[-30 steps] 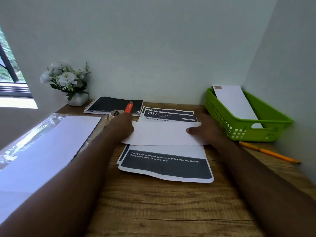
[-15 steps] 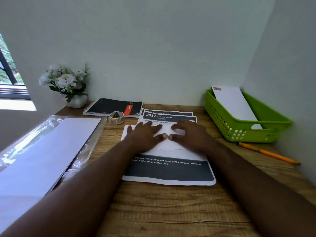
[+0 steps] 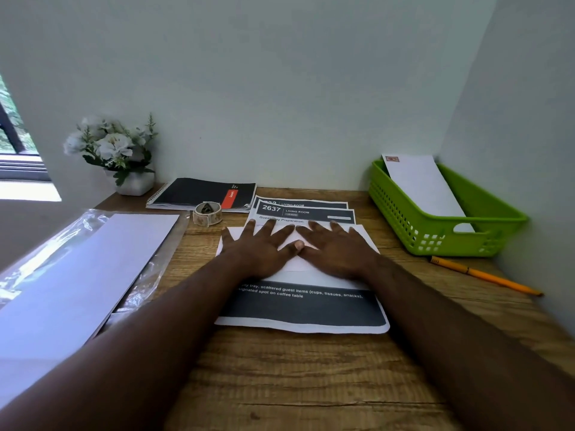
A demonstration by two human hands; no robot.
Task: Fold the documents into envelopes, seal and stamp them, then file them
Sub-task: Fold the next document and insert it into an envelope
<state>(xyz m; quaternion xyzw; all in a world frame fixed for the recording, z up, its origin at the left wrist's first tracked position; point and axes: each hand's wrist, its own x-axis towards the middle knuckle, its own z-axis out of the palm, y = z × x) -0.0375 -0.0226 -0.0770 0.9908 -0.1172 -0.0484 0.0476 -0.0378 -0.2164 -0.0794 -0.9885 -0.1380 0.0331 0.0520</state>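
Pressing flat on folded document, left hand, right hand, thumbs touching

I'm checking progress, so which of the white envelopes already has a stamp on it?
The envelope leaning in the green basket: it shows a small reddish stamp at its top corner. The envelopes in the plastic wrap at left show none.

hands flat, pressing folded document

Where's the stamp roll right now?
In the head view, the stamp roll sits on the desk left of the printed documents, just in front of the black notebook, beyond the left hand.
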